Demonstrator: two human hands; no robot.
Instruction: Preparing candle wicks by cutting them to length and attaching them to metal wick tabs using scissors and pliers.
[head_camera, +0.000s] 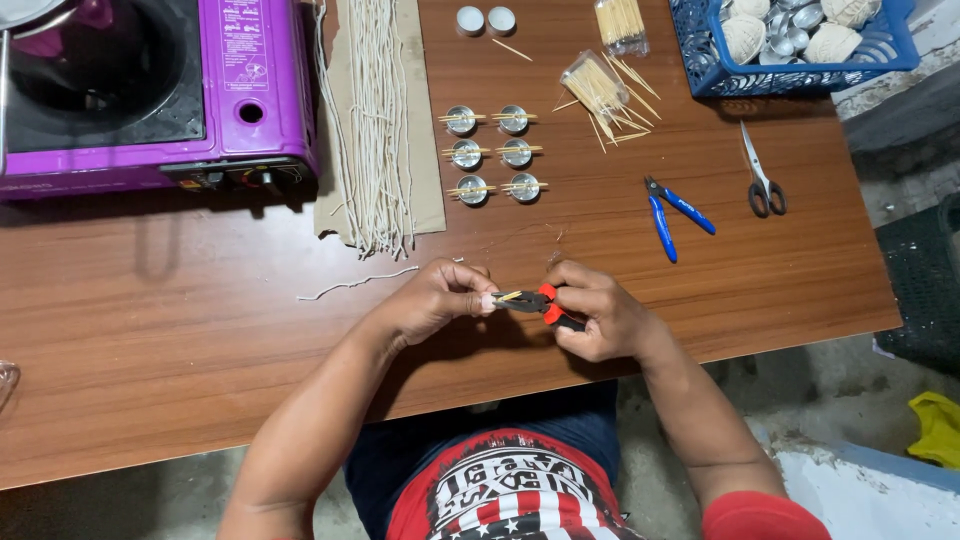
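My right hand (595, 315) grips small pliers with red and black handles (545, 305) over the wooden table (180, 330). The plier jaws point left and close on a thin light piece, a wick or stick end, pinched in the fingers of my left hand (440, 295). The two hands meet near the table's front edge. Beyond them stand several small metal cups (492, 153) in two columns, each with thin sticks laid across its top.
A bundle of pale wicks lies on cardboard (375, 120) at the back. One loose wick (350, 283) lies left of my hands. A purple portable gas stove (150, 90), blue pliers (672, 210), scissors (762, 175), toothpick packs (605, 85), two tealights (485, 20) and a blue basket (800, 40).
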